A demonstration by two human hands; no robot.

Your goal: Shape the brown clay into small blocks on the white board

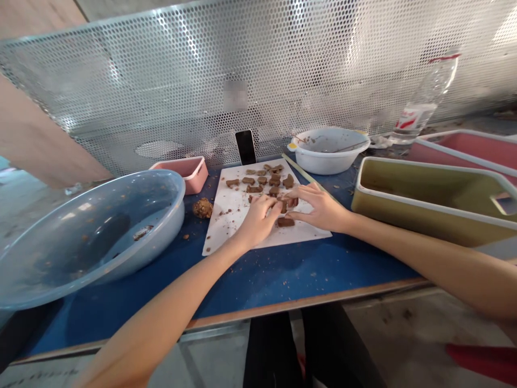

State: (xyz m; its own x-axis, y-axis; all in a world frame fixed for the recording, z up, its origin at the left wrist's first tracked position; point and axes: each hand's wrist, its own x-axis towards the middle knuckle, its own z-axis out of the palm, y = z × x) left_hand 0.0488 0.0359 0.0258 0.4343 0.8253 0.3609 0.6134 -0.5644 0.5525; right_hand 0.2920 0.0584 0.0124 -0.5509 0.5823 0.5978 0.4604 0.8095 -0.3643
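Observation:
Both hands work low over a white board (pixel 230 215) that bears several small brown shaped pieces and crumbs. My left hand (pixel 258 218) has its fingers bent together at the near pieces; what they hold, if anything, is hidden. My right hand (pixel 317 207) is beside it, thumb and fingers curved around a brown piece (pixel 293 202) at the board's right side. Just below the fingertips lies a brown block (pixel 286 222). Farther back are more brown pieces (pixel 262 180) in loose rows. A crumbly brown lump (pixel 202 208) sits left of the board on the blue table.
A large blue basin (pixel 161 215) stands left, with a pink box (pixel 197 175) behind it. A phone (pixel 245 147) leans upright behind the board. Right are a white basin (pixel 329 161), an olive box (pixel 412 215), a pink box (pixel 464 145) and a bottle (pixel 420 110).

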